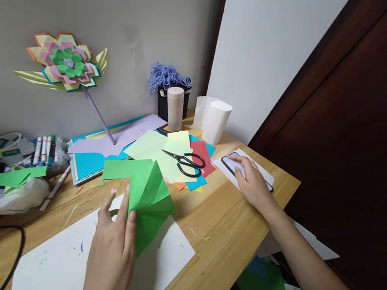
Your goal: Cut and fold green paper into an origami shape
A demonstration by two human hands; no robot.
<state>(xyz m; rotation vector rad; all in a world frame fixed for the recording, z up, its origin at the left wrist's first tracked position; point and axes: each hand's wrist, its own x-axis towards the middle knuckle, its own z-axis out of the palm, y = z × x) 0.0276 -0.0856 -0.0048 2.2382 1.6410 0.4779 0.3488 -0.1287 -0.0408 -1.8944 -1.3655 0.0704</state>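
My left hand (115,240) pinches a creased sheet of green paper (150,198) between thumb and fingers. The folded sheet is raised over the near-left part of the table, above a large white sheet (53,280). My right hand (253,182) reaches over a phone (237,167) with thumb and index finger apart, fingertips on or just above its screen. The phone lies flat on a piece of white paper (261,168). Between the hands, black-handled scissors (185,161) rest slightly spread on pale green and yellow paper (146,152).
A layered paper flower (68,62) on a purple stem stands at the back. Beyond the scissors are a pinkish cylinder (176,108), a black holder (163,105) with purple yarn (168,75), and a white paper roll (217,121). Markers (43,149) and a cable (22,236) are left.
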